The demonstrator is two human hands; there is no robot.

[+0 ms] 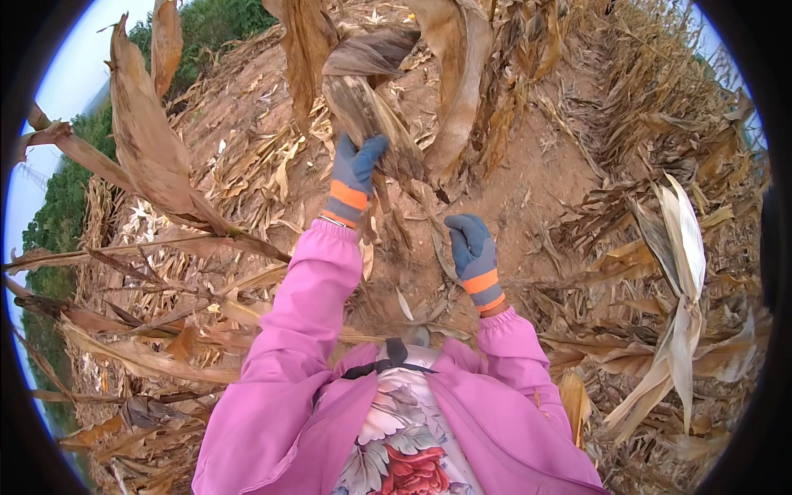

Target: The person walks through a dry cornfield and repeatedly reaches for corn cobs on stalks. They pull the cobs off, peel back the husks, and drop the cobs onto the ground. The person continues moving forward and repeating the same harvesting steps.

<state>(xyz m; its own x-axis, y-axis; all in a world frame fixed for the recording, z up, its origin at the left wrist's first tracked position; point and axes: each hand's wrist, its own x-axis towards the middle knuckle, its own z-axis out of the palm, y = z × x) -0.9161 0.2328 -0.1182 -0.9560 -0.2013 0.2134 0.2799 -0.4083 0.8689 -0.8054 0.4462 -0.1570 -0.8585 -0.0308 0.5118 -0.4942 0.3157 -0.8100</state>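
Observation:
My left hand (357, 167), in a grey-blue work glove with an orange-striped cuff, grips the side of a dry corn ear in its husk (365, 111). The husk is brown, streaked with dark grey, and wraps the whole ear, so no kernels show. A withered leaf (371, 54) folds over its upper end. Lower and to the right, my right hand (472, 247), gloved the same way, is curled closed above bare soil, apart from the ear. Nothing is seen in its fingers.
Dry corn stalks with broad leaves (151, 142) reach in from the left. A pale, opened husk (684, 247) hangs on the right. Long dry leaves (461, 80) droop just right of the ear. Reddish soil (550, 179) and leaf litter (266, 161) cover the slope.

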